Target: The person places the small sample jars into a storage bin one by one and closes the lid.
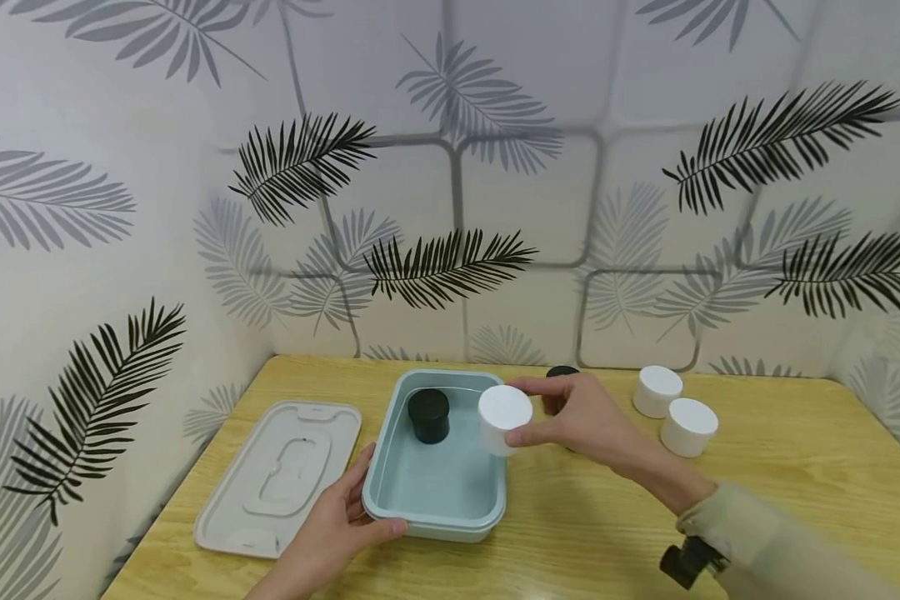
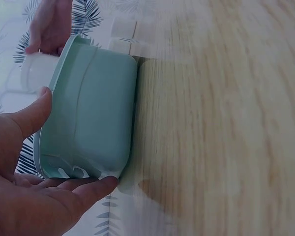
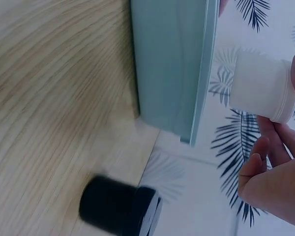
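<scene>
In the head view, my right hand [image 1: 588, 417] pinches a white lidded jar [image 1: 505, 417] between thumb and fingers. The jar is held above the right side of a pale blue-green plastic box [image 1: 450, 500]; in the right wrist view, the white jar [image 3: 260, 86] is beyond the box's rim. My left hand [image 1: 337, 521] grips the box at its near left corner, the thumb by the rim and the fingers along the side wall. A black jar [image 1: 429, 417] stands inside the box, toward the back left.
Left of the box, a whitish lid [image 1: 232, 508] lies flat on the wooden table [image 1: 795, 475]. Two white jars [image 1: 657, 390] stand to the right. Another black jar [image 3: 113, 204] is partly hidden behind my right hand in the head view. A patterned wall [image 1: 525, 308] rises behind the table.
</scene>
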`<state>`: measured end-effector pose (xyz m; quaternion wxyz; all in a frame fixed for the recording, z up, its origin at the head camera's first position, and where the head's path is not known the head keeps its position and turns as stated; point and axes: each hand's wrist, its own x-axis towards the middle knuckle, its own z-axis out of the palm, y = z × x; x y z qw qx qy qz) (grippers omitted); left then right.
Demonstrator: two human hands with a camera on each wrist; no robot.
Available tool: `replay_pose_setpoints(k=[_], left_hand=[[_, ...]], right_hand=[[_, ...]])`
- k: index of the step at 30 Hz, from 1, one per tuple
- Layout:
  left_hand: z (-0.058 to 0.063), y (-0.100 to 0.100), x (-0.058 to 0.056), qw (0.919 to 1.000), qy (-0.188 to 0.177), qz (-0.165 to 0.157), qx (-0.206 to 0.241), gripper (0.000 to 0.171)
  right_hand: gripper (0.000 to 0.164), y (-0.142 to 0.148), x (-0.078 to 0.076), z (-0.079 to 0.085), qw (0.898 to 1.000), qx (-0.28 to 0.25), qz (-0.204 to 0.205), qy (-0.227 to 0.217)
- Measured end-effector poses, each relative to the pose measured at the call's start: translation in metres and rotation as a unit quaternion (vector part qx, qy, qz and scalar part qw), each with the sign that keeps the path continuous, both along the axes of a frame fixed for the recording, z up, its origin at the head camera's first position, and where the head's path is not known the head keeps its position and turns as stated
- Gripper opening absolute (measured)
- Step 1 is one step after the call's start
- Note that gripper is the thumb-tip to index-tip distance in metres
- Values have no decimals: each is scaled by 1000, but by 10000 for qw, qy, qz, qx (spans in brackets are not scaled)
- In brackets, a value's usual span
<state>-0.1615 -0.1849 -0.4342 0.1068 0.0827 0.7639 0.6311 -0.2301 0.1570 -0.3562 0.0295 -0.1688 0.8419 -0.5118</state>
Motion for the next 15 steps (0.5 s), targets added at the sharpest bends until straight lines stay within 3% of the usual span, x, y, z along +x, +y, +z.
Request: replay_pose_setpoints(k=[9, 15], left_hand=[[0, 0, 0, 9999, 67, -118, 99, 112], [2, -1, 1, 9997, 81, -207, 142, 110]], right_hand=[[60, -53, -23, -19, 9997, -129, 202, 92], [64, -77, -28, -29, 9996, 30, 243, 101]])
